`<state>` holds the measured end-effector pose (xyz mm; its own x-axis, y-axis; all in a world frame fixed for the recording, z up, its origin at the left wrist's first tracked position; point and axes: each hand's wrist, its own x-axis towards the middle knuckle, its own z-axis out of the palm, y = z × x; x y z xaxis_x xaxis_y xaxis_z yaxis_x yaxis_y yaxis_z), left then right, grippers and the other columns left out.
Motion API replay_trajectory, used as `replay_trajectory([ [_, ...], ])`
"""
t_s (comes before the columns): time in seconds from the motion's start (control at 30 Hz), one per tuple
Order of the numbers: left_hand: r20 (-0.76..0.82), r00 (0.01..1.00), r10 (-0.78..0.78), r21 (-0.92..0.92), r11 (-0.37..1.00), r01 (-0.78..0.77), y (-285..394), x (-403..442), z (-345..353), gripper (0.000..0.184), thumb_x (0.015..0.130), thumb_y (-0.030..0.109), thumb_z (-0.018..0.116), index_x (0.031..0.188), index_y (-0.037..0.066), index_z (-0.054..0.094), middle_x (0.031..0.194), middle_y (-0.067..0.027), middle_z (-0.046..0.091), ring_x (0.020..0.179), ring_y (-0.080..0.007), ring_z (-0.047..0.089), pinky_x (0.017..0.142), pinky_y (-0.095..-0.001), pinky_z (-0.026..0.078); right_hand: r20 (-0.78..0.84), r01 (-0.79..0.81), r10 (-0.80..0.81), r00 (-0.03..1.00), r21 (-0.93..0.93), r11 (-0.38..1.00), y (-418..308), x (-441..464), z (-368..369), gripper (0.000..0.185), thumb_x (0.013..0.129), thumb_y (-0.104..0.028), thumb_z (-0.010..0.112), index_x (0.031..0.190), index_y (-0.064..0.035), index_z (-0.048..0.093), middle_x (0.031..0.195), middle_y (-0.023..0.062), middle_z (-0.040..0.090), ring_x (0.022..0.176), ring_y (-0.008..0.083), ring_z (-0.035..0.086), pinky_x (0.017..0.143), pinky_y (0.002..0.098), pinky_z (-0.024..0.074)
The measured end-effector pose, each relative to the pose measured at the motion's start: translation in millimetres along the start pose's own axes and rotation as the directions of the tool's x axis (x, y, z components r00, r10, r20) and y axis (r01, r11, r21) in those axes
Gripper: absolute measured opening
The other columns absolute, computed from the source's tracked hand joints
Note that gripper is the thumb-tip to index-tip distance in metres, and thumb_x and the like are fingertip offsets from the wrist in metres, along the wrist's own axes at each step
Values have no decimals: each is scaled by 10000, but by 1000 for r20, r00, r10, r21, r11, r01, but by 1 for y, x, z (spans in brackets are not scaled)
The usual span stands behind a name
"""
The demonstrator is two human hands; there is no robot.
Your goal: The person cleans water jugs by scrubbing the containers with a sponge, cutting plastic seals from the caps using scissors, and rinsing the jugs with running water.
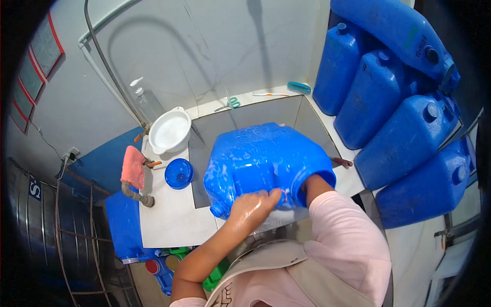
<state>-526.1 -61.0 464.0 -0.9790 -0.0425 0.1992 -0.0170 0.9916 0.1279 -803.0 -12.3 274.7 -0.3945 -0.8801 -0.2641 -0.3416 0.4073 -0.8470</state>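
Observation:
A large blue plastic water container (255, 153) lies on its side over the sink, wet and streaked with suds. Its wide round mouth faces right, and a small blue cap (219, 210) sits at its lower left. My left hand (253, 209), wet and soapy, is closed on the near side of the container, seemingly at its handle. Something small and pink shows by the thumb, too small to name. My right hand reaches into the wide mouth; only the wrist (316, 185) shows, with the fingers hidden inside.
Behind the container is the grey tiled sink (312, 125). Scissors (231, 103), a toothbrush (270, 94) and a teal brush (298, 87) lie on its back ledge. A white basin (171, 131), blue lid (179, 174) and pink cloth (133, 168) are left. Several blue containers (368, 97) stand right.

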Motion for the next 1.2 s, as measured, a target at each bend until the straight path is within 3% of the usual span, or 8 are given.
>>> replay_trajectory([
  [0.23,65,994,-89,-15,996,90,-17,49,15,87,817,83,484,896,53,503,656,-158,625,624,-330,647,507,-432,508,95,83,-38,995,-534,841,-21,-8,-34,207,813,-141,563,964,-104,699,1151,88,611,1043,263,584,813,402,482],
  [0.47,120,988,-97,-38,994,102,-35,73,51,193,776,65,529,967,46,510,718,-205,625,684,-362,638,566,-469,503,96,111,-175,980,-991,80,-7,-8,-27,210,827,-142,549,966,-104,703,1151,76,617,1050,258,585,813,412,483],
  [0.63,114,989,-91,-19,995,94,-31,72,54,173,788,72,523,959,46,508,705,-193,626,661,-359,638,549,-463,506,-26,-46,182,983,-993,106,-94,-72,-35,269,798,-261,596,975,-86,695,1161,168,593,1057,280,580,846,395,474],
  [0.73,53,992,-112,0,994,112,-23,64,56,151,797,77,518,945,51,505,694,-182,628,640,-350,641,514,-452,504,173,-56,320,932,-801,596,-93,-72,-44,401,770,-321,557,987,-1,664,1017,198,644,940,304,624,797,367,483],
  [0.77,21,992,-128,6,992,128,-19,60,58,138,801,80,517,936,55,504,686,-176,628,630,-341,643,493,-443,502,186,-300,318,930,-120,946,-76,-70,-33,349,720,-220,582,1000,-28,668,1060,178,633,982,311,604,816,386,470],
  [0.8,-49,992,-113,36,993,115,-17,55,66,119,798,85,515,915,69,501,651,-155,612,595,-315,642,459,-416,498,240,-322,249,938,346,881,-58,-68,-24,348,720,-219,584,1000,-29,667,1056,178,634,978,312,605,814,386,470],
  [0.87,-103,989,-110,46,992,115,-10,44,68,111,795,90,517,904,75,501,636,-141,597,571,-300,635,449,-402,496,236,-248,118,964,653,715,-50,-58,-12,346,720,-218,588,1000,-30,667,1048,179,635,970,312,607,810,386,472],
  [1.2,-175,982,-73,64,994,85,2,18,64,52,795,123,534,823,96,499,605,-88,548,496,-236,602,426,-343,488,-28,42,-32,999,635,772,-44,-7,45,337,717,-212,609,1000,-38,666,1010,183,643,930,313,619,788,387,478],
])
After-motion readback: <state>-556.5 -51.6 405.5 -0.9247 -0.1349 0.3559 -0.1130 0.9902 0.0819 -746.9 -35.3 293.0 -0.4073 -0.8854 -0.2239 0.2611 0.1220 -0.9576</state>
